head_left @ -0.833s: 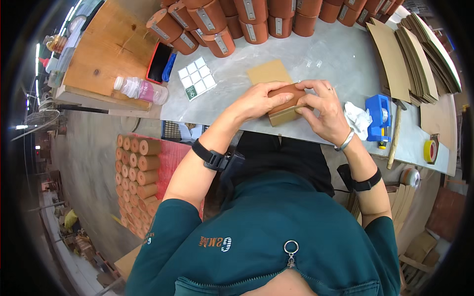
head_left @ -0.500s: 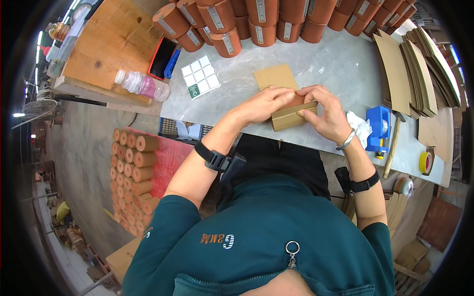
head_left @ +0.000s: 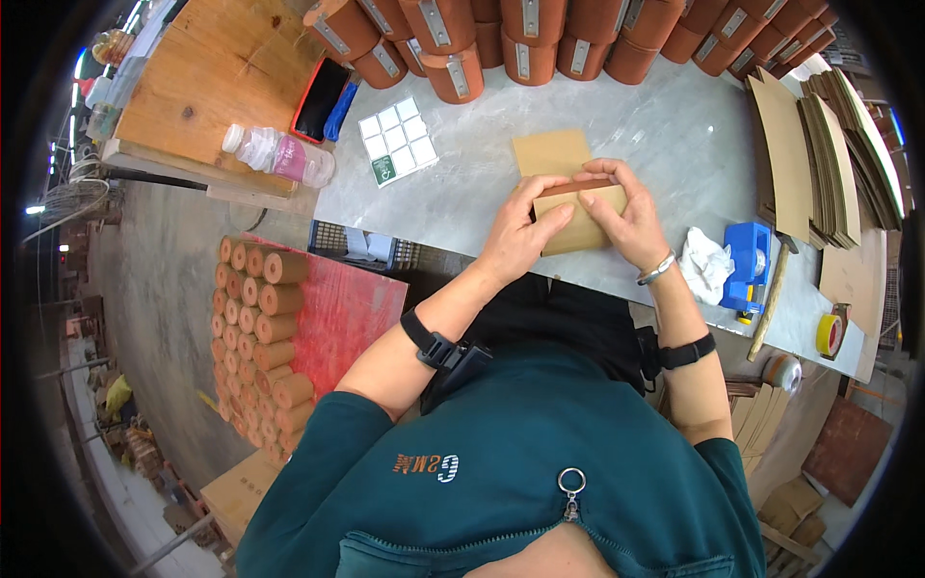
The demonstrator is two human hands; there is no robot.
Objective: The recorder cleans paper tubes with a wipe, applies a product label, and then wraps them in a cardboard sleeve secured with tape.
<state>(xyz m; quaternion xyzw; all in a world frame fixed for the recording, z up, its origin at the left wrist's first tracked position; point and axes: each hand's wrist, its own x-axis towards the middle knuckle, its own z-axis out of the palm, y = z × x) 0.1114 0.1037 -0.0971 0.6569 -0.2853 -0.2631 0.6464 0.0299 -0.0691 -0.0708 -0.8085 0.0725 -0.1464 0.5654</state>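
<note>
My left hand [head_left: 528,226] and my right hand [head_left: 624,214] are closed on a brown cardboard sheet [head_left: 583,231] near the table's front edge. The sheet is bent up around a reddish-brown piece, of which only a strip [head_left: 576,186] shows along the top. Both thumbs press flat on the cardboard's near face, and the fingers curl over the far side. Just beyond the hands a flat tan cardboard part [head_left: 551,149] lies on the grey table [head_left: 472,159]; whether it joins the held sheet is hidden. A card of white square labels [head_left: 397,142] lies to the left.
Reddish-brown cylinders with metal strips [head_left: 453,75] line the back. Cardboard sheets [head_left: 831,159] stand at right, near a blue tape dispenser [head_left: 744,265], crumpled white tissue [head_left: 703,258], a hammer [head_left: 771,294] and yellow tape [head_left: 829,334]. A plastic bottle [head_left: 289,159] lies left; tan rolls [head_left: 255,337] are stacked below.
The cardboard's near side has been raised and pressed against the reddish-brown piece. My left hand has shifted from the far side to the left end, its thumb now on the front face.
</note>
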